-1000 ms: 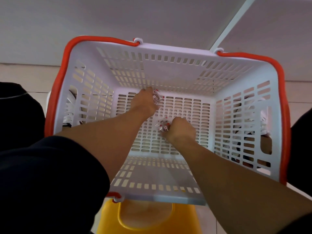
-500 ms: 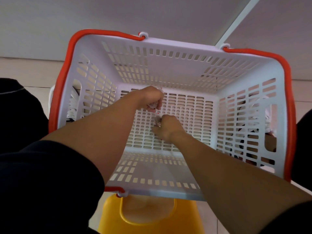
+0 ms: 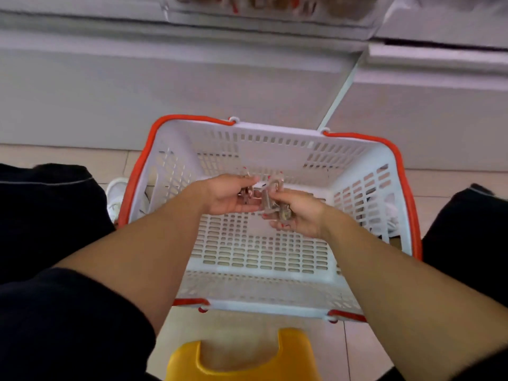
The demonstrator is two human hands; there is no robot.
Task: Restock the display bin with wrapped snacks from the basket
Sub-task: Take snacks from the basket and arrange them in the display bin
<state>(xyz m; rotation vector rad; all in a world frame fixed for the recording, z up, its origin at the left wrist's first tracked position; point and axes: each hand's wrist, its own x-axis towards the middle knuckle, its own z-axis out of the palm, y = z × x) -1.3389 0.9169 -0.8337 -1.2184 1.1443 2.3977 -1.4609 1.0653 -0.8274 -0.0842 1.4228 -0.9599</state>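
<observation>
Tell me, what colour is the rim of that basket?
Orange-red, on a white slotted basket; the rim shows clearly in the head view.

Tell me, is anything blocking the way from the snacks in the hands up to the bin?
Nothing visible does. The left hand and right hand hold clear-wrapped snacks above the white slotted plastic basket; open space leads to the blurred clear display bin.

One basket, two hands, a cluster of snacks too blurred to count.

One white slotted plastic basket with orange-red handles; two bare hands, left and right, each holding clear-wrapped snacks; one yellow plastic stool; one clear display bin of snacks at the top edge, contents uncountable.
</observation>
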